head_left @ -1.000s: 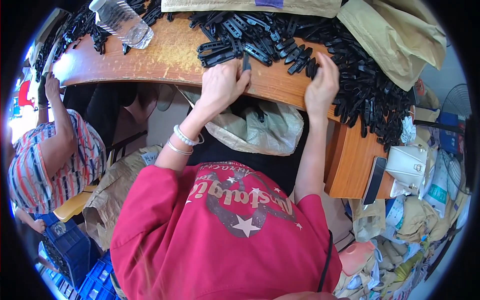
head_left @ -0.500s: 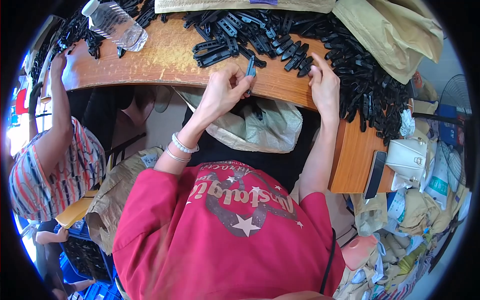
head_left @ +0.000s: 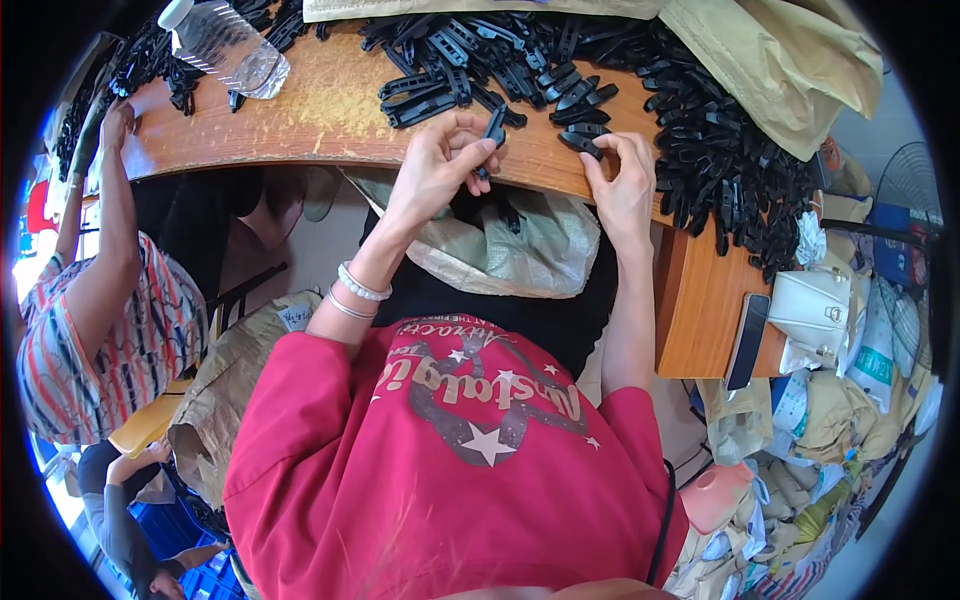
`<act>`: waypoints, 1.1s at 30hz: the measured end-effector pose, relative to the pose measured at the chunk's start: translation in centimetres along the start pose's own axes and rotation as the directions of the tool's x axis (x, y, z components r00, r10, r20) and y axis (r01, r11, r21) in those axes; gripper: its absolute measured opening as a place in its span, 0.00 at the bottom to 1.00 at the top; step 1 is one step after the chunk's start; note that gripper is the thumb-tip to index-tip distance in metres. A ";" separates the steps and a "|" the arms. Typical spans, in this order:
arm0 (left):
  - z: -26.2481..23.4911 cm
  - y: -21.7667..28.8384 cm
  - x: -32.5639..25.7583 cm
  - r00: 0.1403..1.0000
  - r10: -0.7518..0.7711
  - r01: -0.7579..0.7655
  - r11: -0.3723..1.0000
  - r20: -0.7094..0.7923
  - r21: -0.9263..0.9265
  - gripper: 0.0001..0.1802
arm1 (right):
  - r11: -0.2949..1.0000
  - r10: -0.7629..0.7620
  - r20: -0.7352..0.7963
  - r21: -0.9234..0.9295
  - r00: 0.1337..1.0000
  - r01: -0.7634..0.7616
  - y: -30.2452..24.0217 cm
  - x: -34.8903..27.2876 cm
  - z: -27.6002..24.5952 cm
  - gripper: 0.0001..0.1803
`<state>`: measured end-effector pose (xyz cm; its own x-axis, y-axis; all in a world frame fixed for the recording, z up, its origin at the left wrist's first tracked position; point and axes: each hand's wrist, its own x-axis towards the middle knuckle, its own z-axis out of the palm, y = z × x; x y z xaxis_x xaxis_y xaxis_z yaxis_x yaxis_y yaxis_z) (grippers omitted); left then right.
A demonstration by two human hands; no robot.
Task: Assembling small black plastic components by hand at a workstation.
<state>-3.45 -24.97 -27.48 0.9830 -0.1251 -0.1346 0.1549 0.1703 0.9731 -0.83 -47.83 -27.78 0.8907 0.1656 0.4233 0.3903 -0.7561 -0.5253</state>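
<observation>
My left hand (head_left: 438, 168) is raised over the table's near edge, thumb and fingers pinched on a slim black plastic part (head_left: 495, 126) that stands tilted upward. To its right, my right hand (head_left: 628, 190) has thumb and index finger closed on the end of a dark boat-shaped plastic part (head_left: 582, 139) at the tabletop. Just beyond it lie several similar boat-shaped pieces (head_left: 578, 95). A heap of longer slotted black plastic parts (head_left: 450, 60) lies past my left hand. Below both hands, a pale woven sack (head_left: 545, 255) hangs open over my lap.
More black pieces (head_left: 720, 180) cover the table's right side beside a beige sack (head_left: 775, 70). A clear bottle (head_left: 235, 55) lies at the far left. A phone (head_left: 748, 340) and white bag (head_left: 812, 310) sit at right. Another person's arm (head_left: 118, 220) reaches in at left.
My right hand has come left and nearer, its fingers closing on a boat-shaped part. My left hand, still holding its part, has shifted slightly left.
</observation>
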 end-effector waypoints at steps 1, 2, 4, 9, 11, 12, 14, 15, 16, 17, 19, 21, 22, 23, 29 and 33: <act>0.0 -0.2 0.3 1.000 0.020 -0.020 0.999 0.023 -0.025 0.12 | 0.999 -0.039 0.000 0.019 0.999 0.039 0.0 0.0 -0.1 0.11; -0.1 -0.1 0.3 0.998 0.042 -0.040 0.998 0.038 -0.048 0.12 | 0.999 -0.040 0.004 0.024 0.999 0.040 -0.6 -0.1 -0.2 0.11; 0.2 0.2 0.4 0.999 0.046 -0.044 0.998 0.027 -0.040 0.14 | 0.909 0.075 0.122 0.400 0.990 -0.119 -1.9 -0.5 -0.4 0.12; 1.7 0.3 1.2 0.993 -0.019 -0.004 0.981 0.116 0.196 0.16 | 0.850 0.027 0.085 0.523 0.996 -0.068 -3.5 -0.8 -0.4 0.11; 2.0 0.7 0.7 0.984 0.042 -0.091 0.953 0.171 0.288 0.17 | 0.872 0.011 0.035 0.488 0.999 -0.027 -3.9 -1.0 -0.6 0.11; 2.0 0.9 0.5 0.980 0.088 -0.137 0.949 0.179 0.284 0.17 | 0.892 -0.009 -0.013 0.451 1.000 0.014 -4.1 -1.0 -0.7 0.11; 2.5 1.5 -0.1 0.953 0.200 -0.282 0.861 0.229 0.423 0.17 | 0.907 -0.007 0.041 0.420 0.999 -0.011 -5.0 -1.2 -0.9 0.12; 2.4 0.9 0.0 0.919 0.326 -0.395 0.753 0.223 0.526 0.18 | 0.884 0.029 0.086 0.463 0.996 -0.066 -5.1 -1.4 -0.7 0.12; 2.4 1.0 -0.1 0.919 0.324 -0.394 0.754 0.224 0.526 0.18 | 0.884 0.032 0.086 0.463 0.996 -0.068 -5.0 -1.5 -0.7 0.12; 2.4 1.3 -0.3 0.943 0.265 -0.331 0.821 0.202 0.465 0.17 | 0.875 0.017 0.042 0.483 0.999 -0.035 -5.1 -1.3 -0.7 0.13; 2.2 1.3 -0.3 0.962 0.201 -0.260 0.878 0.183 0.402 0.17 | 0.937 -0.063 -0.111 0.335 0.992 0.097 -5.6 -0.6 -1.0 0.16; 1.9 1.1 -0.1 0.912 0.335 -0.408 0.794 0.236 0.450 0.17 | 0.895 0.010 -0.006 0.446 1.000 -0.007 -4.7 -1.0 -1.0 0.17; 1.9 0.9 -0.1 0.913 0.334 -0.407 0.795 0.236 0.450 0.17 | 0.834 0.069 0.106 0.540 0.992 -0.115 -4.4 -1.1 -1.1 0.18; 1.9 0.7 0.0 0.900 0.362 -0.436 0.775 0.243 0.458 0.17 | 0.826 0.078 0.070 0.554 0.994 -0.104 -4.6 -1.2 -1.0 0.15; 2.0 2.0 -1.4 0.988 0.026 -0.074 0.945 0.151 0.319 0.17 | 0.832 0.026 0.114 0.548 0.993 -0.085 -1.8 -0.6 -0.6 0.12; -0.4 0.7 1.0 0.997 0.074 -0.072 0.990 -0.015 0.117 0.25 | 0.979 -0.156 -0.085 -0.148 0.984 0.143 -0.6 0.7 0.1 0.12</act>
<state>-2.28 -24.55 -27.06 0.9932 -0.0970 -0.0649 0.0712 0.0630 0.9955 -0.37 -47.23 -27.22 0.7956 0.2273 0.5615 0.4744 -0.8101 -0.3444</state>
